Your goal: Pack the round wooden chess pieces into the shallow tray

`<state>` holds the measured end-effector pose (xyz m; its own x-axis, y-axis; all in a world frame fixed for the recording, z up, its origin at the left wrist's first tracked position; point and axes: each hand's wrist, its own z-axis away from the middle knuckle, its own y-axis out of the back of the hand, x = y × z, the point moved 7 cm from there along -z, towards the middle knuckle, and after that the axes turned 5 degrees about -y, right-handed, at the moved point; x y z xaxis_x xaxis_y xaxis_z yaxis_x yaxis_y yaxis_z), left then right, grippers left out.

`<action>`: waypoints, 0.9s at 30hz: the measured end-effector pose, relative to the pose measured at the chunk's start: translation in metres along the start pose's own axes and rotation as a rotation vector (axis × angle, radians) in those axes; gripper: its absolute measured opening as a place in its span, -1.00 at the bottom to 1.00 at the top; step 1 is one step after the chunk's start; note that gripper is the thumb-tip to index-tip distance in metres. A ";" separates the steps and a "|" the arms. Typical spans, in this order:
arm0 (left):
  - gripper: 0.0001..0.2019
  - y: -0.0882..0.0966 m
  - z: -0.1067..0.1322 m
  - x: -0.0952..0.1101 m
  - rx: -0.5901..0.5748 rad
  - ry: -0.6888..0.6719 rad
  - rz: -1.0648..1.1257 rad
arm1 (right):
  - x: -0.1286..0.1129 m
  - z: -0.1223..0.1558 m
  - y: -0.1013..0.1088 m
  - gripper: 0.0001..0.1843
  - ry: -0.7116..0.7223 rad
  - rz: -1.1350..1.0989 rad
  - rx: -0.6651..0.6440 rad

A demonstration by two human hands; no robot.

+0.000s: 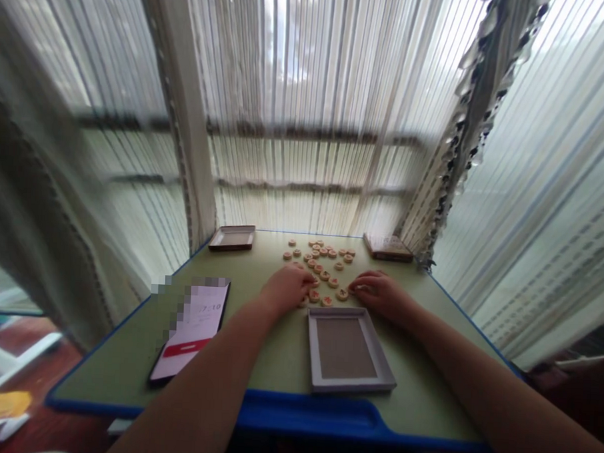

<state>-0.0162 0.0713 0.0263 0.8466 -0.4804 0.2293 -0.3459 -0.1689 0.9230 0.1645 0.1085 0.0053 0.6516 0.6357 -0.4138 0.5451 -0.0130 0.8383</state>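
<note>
Round wooden Chinese chess pieces (325,275) with red and dark characters lie scattered over the green tabletop, at its middle and far part. My left hand (290,285) is among them on the left, its fingers curled down and closed at a piece near the fingertips. On the right side of the group, my right hand (379,291) has its fingers bent together, with a pale piece partly showing between thumb and fingers. Just nearer than both hands sits a shallow open box (384,353) with pale walls and a grey-brown bottom.
A phone (197,329) with a lit screen lies left of my left forearm. At the far left corner is another shallow box part (236,238); a flat box (388,247) lies at the far right. The table (100,371) has a blue edge. Sheer curtains (306,120) hang behind it.
</note>
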 end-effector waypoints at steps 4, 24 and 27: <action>-0.73 0.006 -0.002 -0.015 0.111 0.152 -0.037 | -0.014 0.004 0.005 -0.72 0.050 -0.033 0.010; -0.64 -0.005 0.001 -0.038 0.010 0.485 -0.170 | -0.032 0.009 0.000 -0.63 0.077 -0.080 -0.122; -0.69 -0.005 0.000 -0.034 -0.048 0.495 -0.213 | -0.027 0.006 0.001 -0.62 0.032 -0.106 -0.102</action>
<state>-0.0435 0.0886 0.0137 0.9894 0.0249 0.1430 -0.1366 -0.1731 0.9754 0.1509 0.0863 0.0149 0.5750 0.6537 -0.4920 0.5524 0.1335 0.8228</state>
